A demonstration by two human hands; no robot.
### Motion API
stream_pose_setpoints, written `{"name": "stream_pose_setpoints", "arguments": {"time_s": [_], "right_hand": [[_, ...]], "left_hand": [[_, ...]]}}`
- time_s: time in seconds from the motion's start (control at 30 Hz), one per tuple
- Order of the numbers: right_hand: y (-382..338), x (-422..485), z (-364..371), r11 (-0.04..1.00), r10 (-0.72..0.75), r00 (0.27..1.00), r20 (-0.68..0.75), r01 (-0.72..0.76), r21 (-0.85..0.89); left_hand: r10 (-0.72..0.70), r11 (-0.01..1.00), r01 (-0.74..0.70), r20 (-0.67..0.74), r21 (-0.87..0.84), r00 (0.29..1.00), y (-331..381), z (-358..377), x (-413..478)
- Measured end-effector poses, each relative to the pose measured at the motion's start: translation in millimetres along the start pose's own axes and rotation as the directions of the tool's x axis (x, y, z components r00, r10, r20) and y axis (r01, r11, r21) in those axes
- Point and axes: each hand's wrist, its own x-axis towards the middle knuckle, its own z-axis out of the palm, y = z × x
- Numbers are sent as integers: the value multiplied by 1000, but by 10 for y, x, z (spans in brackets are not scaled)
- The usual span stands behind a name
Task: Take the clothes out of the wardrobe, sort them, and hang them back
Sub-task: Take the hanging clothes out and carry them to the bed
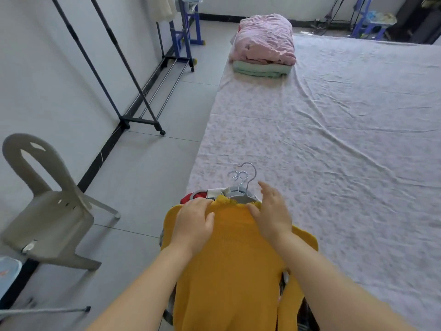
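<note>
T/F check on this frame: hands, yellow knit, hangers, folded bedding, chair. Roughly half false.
1. The left hand and the right hand both lie on the mustard-yellow knit garment. True.
2. The folded pink quilt lies under the folded green blanket. False: the pink quilt is on top of it.
3. The grey hangers with metal hooks stick out past the garment's neckline. True.
4. The grey plastic chair stands on the floral-sheeted bed. False: it stands on the tiled floor, left of the bed.
</note>
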Motion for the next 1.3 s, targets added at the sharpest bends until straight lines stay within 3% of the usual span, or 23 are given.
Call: {"name": "stream_pose_setpoints", "arguments": {"time_s": [0.13, 0.27, 0.4, 0.5, 0.73, 0.83, 0.97, 1.13, 1.3], "right_hand": [[145, 292, 132, 997, 73, 977, 200, -67, -32], [422, 83, 228, 987, 96, 950, 296, -54, -148], [591, -146, 215, 977, 167, 927, 335, -110, -182], [632, -307, 97, 971, 195, 933, 301, -139, -195], [705, -862, -215, 933, 349, 926, 140, -331, -141], [721, -1275, -291, 875, 480, 875, 60, -472, -109], [664, -2001, -276, 714, 697, 713, -78, -700, -18], [334, -3231, -111, 447, 888, 414, -201, -880, 162], [-139, -4534, 182, 172, 968, 95, -233, -925, 338]], "left_hand": [[-49, 997, 46, 59, 60, 997, -15, 143, 170], [-130, 985, 108, 168, 132, 977, -88, 243, 169], [-134, 969, 73, 257, 234, 957, -6, 234, 229], [-92, 953, -25, 365, 303, 926, 148, 199, 274], [142, 835, -402, 560, 374, 816, 646, 213, 266], [252, 730, -592, 669, 343, 699, 866, 305, 213], [400, 534, -815, 782, 225, 478, 1119, 444, -49], [493, 269, -963, 860, -5, 133, 1389, 569, -785], [456, 17, -973, 868, -229, -196, 1632, 619, -1968]]}}
